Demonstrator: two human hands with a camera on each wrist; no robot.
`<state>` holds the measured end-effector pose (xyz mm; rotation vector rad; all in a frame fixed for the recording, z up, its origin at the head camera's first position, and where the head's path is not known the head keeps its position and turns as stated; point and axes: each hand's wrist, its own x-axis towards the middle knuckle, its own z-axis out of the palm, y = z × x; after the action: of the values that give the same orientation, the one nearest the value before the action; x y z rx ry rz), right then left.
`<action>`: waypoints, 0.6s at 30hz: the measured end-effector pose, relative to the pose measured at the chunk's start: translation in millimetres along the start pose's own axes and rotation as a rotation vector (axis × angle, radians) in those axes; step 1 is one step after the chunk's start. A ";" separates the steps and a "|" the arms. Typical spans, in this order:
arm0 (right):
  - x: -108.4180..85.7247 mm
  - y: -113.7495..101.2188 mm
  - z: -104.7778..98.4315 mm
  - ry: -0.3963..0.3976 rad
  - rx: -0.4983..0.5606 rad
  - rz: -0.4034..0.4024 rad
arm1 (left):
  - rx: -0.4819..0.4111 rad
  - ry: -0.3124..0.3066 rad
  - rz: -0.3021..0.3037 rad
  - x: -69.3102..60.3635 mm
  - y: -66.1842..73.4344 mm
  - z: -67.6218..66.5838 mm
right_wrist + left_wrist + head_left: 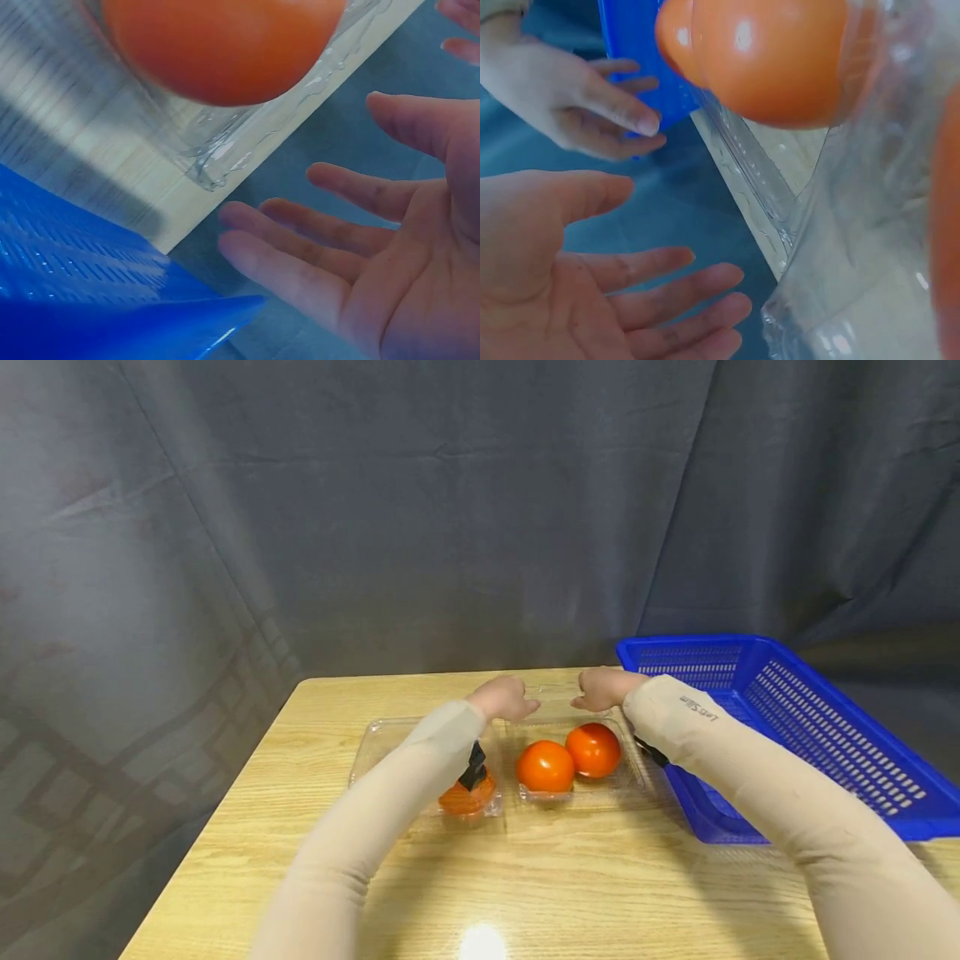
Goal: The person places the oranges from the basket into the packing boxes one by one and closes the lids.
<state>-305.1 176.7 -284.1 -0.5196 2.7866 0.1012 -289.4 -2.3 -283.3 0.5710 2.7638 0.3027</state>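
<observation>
Two shiny orange-red tomatoes, the left one (546,767) and the right one (594,750), sit side by side in a clear plastic box (633,772) on the table. A third orange shape (465,800) shows through clear plastic (378,739) to their left, partly behind my left forearm. My left hand (504,697) hovers past the far side of the box, its fingers spread in the left wrist view. Facing it, my right hand (602,687) has extended fingers and an empty palm in the right wrist view. Nothing is seen in either hand.
A blue perforated basket (832,727) stands at the right, its near corner beside my right forearm. The wooden table (247,827) ends just behind the box. A dark grey curtain (465,543) hangs beyond the table's far edge.
</observation>
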 end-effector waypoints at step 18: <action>7.6 9.8 14.3 -0.223 0.098 0.079 | -0.183 -0.289 -0.150 10.7 -2.4 -6.9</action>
<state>-311.3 185.1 -299.9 -0.3510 2.5783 0.0363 -301.9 -1.0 -280.2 0.3295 2.4517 0.3994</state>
